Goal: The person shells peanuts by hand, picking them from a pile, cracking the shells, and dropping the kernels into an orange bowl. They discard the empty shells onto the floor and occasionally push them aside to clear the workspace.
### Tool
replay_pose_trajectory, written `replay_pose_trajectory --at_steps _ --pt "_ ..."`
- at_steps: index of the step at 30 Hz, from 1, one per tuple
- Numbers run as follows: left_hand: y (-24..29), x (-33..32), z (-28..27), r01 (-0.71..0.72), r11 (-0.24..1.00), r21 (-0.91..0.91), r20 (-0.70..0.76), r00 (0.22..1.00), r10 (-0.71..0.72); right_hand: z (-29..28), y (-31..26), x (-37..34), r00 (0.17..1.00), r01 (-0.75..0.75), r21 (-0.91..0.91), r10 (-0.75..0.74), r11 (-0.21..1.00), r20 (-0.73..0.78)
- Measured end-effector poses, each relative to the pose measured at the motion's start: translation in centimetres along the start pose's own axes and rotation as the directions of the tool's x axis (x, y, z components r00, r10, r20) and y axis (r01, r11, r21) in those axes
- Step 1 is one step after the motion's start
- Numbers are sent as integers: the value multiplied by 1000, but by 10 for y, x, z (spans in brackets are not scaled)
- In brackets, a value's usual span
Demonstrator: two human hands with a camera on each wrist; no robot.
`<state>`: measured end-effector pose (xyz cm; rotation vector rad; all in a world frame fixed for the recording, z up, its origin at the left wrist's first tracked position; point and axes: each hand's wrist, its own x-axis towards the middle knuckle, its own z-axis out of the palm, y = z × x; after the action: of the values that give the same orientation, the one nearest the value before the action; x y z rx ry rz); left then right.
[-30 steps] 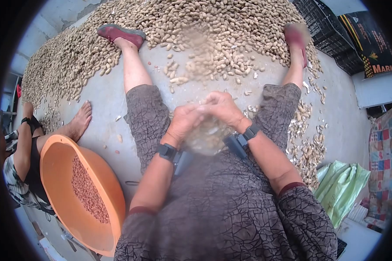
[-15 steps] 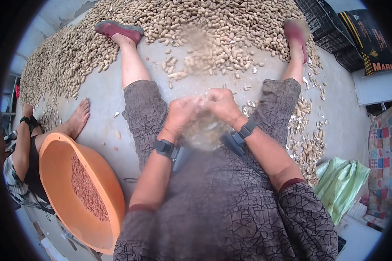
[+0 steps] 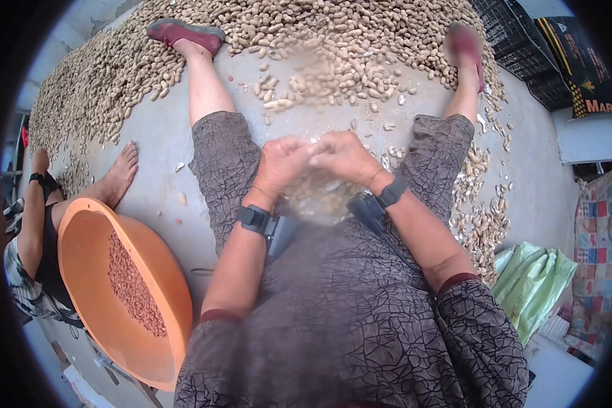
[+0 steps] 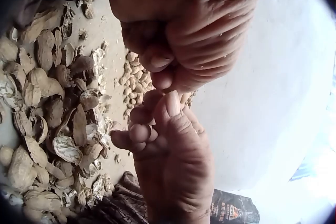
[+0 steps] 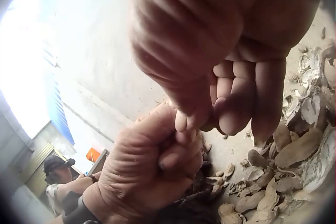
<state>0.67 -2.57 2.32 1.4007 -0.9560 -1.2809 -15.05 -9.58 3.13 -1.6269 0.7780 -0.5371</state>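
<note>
In the head view the left hand (image 3: 282, 163) and right hand (image 3: 347, 158) meet at the fingertips above the lap. A tiny pale spot shows where they meet. The left wrist view has the left hand (image 4: 186, 29) on top with fingers curled inward, its tips against the thumb of the right hand (image 4: 176, 155). Seen from the right wrist, the right hand's thumb presses by the left hand's fingertips, its other fingers bent downward. Whatever lies between the fingertips is hidden. Broken peanut shells (image 4: 68, 148) lie below the hands.
Unshelled peanuts (image 3: 360, 41) are heaped between and beyond the feet. An orange basin (image 3: 177, 272) with reddish kernels (image 3: 132, 289) stands at left by another person's bare foot (image 3: 121, 175). Shells (image 3: 479, 211), a green sack (image 3: 534, 285) and a black crate (image 3: 523, 58) are at right.
The joined hands have risen slightly in the head view and remain together. The basin sits a little higher and further left in the picture.
</note>
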Motion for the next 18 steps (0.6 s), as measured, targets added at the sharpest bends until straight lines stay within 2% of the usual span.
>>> replay_pose_trajectory --at_steps 2,8,13,16,18 --pt "1 0 1 16 1000 15 6 1000 -16 -3 -6 0 964 -257 80 251 963 83" --pt "0 1 1 25 999 -44 58 998 -23 -5 -8 -4 979 -186 103 175 977 105" --pt "-2 2 -3 -46 997 -55 74 996 50 0 -18 -7 981 -192 167 182 967 72" --pt "3 -2 -3 -22 991 -134 65 997 31 -1 -16 -7 976 -215 224 201 951 82" --pt "3 -2 -4 -18 992 -124 51 998 25 -2 -16 -6 973 -227 267 212 936 86"
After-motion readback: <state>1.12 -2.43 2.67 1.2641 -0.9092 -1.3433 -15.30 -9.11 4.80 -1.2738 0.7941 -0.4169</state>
